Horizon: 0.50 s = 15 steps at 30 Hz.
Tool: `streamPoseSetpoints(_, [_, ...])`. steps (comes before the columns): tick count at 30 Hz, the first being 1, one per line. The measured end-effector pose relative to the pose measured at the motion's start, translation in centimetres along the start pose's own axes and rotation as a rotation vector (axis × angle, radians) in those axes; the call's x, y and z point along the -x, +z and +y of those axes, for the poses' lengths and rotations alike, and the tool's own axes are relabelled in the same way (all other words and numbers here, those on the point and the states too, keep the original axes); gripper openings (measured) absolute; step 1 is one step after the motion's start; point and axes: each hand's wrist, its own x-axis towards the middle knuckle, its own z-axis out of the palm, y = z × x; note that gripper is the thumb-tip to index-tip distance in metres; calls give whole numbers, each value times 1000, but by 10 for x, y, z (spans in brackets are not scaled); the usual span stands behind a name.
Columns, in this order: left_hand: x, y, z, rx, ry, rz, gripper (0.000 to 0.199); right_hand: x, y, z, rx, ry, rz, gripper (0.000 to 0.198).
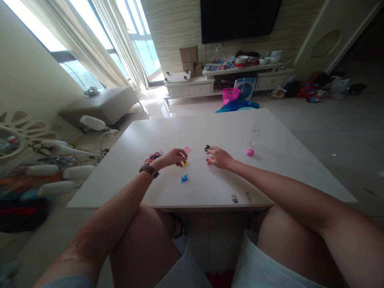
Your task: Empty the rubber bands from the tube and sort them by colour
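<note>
My left hand [174, 157], a dark watch on its wrist, hovers with bent, parted fingers over a small yellow heap [185, 163]. A pink heap [187, 150] lies just past its fingertips. Beside that wrist is a multicoloured pile [153, 157] of small pieces, perhaps rubber bands. My right hand [221, 158] has its fingers apart, the thumb side at a small red cluster [208, 161] and the upper fingers near a black tangle [207, 148]. Whether it touches the red pieces is hard to see. Nearer me lies a blue tangle [184, 179].
On the white table [228, 128], a pink round object [249, 152] and a clear plastic piece [255, 130] are at the right. A small cartoon figure [234, 198] lies by the front edge. Beyond are a pink basket [230, 95] and a low cabinet [201, 89].
</note>
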Motion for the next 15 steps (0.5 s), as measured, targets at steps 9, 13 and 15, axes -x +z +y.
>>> streamPoseSetpoints(9, [6, -53, -33, 87, -107, 537, 24, -3, 1, 25, -11, 87, -12, 44])
streamPoseSetpoints(13, [10, -65, -55, 30, -161, 585, 27, 0, 0, 21, 34, 19, -20, 37])
streamPoseSetpoints(15, [13, -69, -63, -44, -173, 580, 27, 1, -1, 20, 55, -8, -26, 33])
